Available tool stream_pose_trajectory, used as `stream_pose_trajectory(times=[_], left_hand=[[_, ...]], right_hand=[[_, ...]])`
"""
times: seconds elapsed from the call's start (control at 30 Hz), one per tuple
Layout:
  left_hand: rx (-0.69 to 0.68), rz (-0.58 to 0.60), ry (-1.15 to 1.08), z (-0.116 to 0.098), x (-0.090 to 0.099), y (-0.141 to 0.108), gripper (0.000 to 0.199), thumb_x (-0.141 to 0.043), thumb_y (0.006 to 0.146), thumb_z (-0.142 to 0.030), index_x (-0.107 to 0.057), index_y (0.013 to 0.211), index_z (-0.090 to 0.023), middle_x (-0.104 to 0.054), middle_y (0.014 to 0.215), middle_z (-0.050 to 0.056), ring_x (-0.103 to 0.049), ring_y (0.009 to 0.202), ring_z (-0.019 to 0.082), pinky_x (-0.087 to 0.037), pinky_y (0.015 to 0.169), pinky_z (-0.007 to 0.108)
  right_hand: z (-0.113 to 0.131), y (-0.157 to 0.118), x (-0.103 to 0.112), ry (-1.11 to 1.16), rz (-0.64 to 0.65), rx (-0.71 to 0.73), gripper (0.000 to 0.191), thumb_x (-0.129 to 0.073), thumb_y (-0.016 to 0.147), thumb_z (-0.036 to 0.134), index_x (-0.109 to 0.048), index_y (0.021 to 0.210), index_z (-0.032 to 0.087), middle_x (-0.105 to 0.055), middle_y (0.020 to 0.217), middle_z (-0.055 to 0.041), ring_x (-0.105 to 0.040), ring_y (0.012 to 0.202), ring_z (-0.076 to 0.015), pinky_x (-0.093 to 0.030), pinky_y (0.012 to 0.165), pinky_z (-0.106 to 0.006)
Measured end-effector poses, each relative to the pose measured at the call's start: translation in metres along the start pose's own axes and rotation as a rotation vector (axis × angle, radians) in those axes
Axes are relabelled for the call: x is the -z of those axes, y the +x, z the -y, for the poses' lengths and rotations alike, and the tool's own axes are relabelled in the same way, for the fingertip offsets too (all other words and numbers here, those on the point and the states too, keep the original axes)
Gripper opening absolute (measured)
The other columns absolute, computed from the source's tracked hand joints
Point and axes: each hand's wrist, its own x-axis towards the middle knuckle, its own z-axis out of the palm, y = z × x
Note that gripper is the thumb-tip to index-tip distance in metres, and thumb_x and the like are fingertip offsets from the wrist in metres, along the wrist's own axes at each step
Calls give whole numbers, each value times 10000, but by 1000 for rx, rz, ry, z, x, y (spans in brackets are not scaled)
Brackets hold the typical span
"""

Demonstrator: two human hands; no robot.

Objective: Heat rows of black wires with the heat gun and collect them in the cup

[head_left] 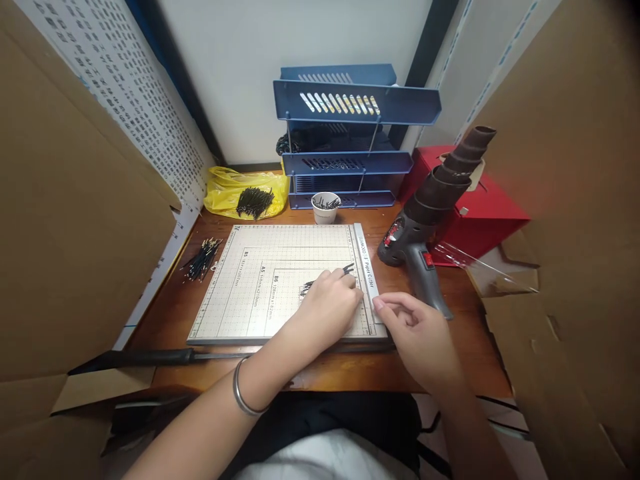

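Observation:
On the cream paper cutter board (225, 293), my left hand (333, 300) rests palm down with its fingers curled over a small bunch of short black pieces (309, 287). A few black ends stick out beyond its fingertips. What the fingers grip underneath is hidden. My right hand (415, 327) is at the board's right edge, beside the metal strip (367, 267). Its fingers are curled, with thumb and index finger close together; anything between them is too small to make out. The cutter's long black handle (140, 358) lies along the table's front edge.
A white cup (326, 210) of short pieces stands behind the board. A yellow bag (220, 193) bears black pieces (255, 202). Black wires (203, 260) lie left. A blue tray rack (347, 163) is behind; a heat gun (425, 220) and red box (490, 213) are right.

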Motion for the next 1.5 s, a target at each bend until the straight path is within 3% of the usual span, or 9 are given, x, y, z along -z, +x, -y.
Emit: stream_pose_trajectory(times=[0.13, 0.27, 0.37, 0.57, 0.7, 0.97, 1.23, 1.5], left_hand=[[91, -106, -100, 1, -2, -15, 123, -616, 977, -193, -716, 1042, -162, -685, 1016, 78, -601, 980, 262, -497, 859, 399], [243, -172, -130, 3, 0, -44, 270, -740, 899, -250, -646, 1144, -185, -656, 1117, 72, -579, 1019, 280, -490, 863, 432], [316, -181, -86, 4, -1, -58, 300, -737, 897, -281, -624, 1160, -192, -640, 1139, 80, -574, 1018, 293, -481, 852, 457], [373, -252, -13, 11, -7, -54, 170, -688, 935, -261, -648, 1087, -198, -654, 1086, 70, -577, 988, 285, -472, 835, 446], [374, -278, 29, 14, -9, -52, 159, -707, 933, -276, -667, 1061, -192, -672, 1077, 74, -583, 972, 283, -472, 811, 436], [330, -296, 26, 8, -16, -62, 188, -657, 960, -283, -702, 1130, -213, -678, 1200, 82, -568, 1024, 300, -474, 819, 452], [381, -399, -46, 1, -21, -65, 222, -631, 977, -291, -695, 1168, -196, -664, 1255, 100, -547, 1077, 307, -483, 882, 464], [391, -311, -11, -8, -25, -66, 298, -602, 990, -317, -682, 1259, -217, -608, 1347, 118, -492, 1146, 341, -478, 942, 493]], right_hand=[[-2, 7, 0, -123, 5, 146, 285, -619, 893, 464, -750, 931, 213, -660, 723, -1, -432, 503, -116, -339, 529, -285], [-2, 15, -1, -236, 102, 371, 191, -612, 914, 298, -741, 1045, 247, -628, 832, -1, -546, 671, -146, -391, 640, -284], [1, 20, -6, -293, 170, 428, 200, -620, 925, 246, -727, 1093, 265, -637, 893, 0, -605, 782, -160, -416, 720, -289], [10, 28, -13, -414, 206, 399, 103, -643, 929, 247, -745, 941, 250, -677, 910, 1, -630, 795, -172, -414, 728, -306], [15, 37, -11, -375, 216, 429, 142, -623, 936, 239, -757, 985, 246, -683, 920, -9, -627, 789, -167, -416, 715, -298], [34, 50, -19, -531, 332, 453, 205, -575, 969, 213, -771, 1020, 244, -684, 992, -37, -634, 848, -188, -391, 722, -306], [31, 57, -13, -420, 317, 496, 130, -612, 939, 180, -731, 895, 209, -664, 886, -19, -594, 769, -145, -390, 712, -285], [26, 61, -14, -389, 297, 511, 153, -624, 915, 182, -769, 955, 211, -663, 866, -24, -603, 758, -154, -419, 728, -291]])
